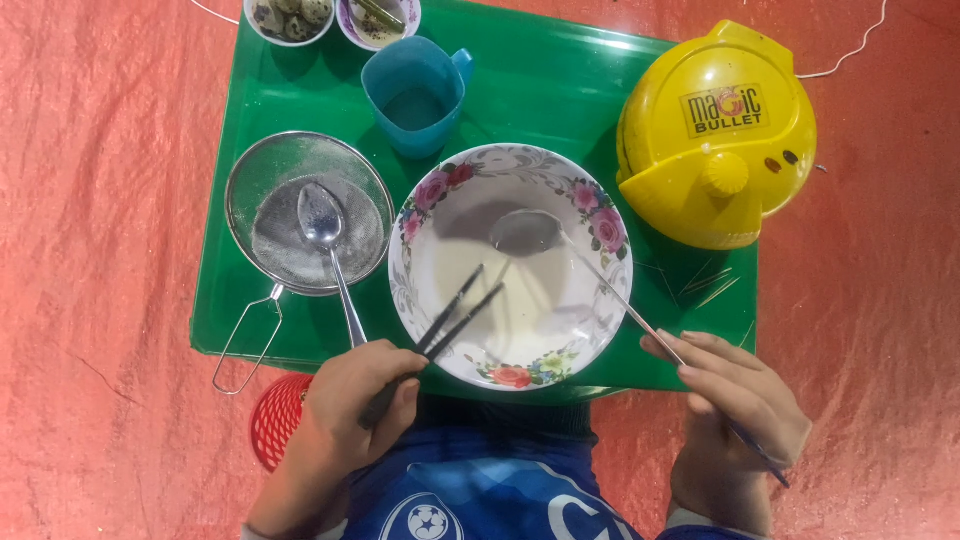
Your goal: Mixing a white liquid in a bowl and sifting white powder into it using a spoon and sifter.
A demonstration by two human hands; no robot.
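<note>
A white bowl with a flowered rim sits mid-table and holds pale liquid. My left hand grips a pair of dark chopsticks whose tips dip into the liquid. My right hand holds the long handle of a metal ladle; its scoop rests in the bowl's far side. Both hands are at the bowl's near edge.
The bowl stands on a green tray table. To its left is a metal mesh sieve with a spoon in it. Behind are a blue cup, two small bowls, and a yellow lidded pot at right. A red basket sits below.
</note>
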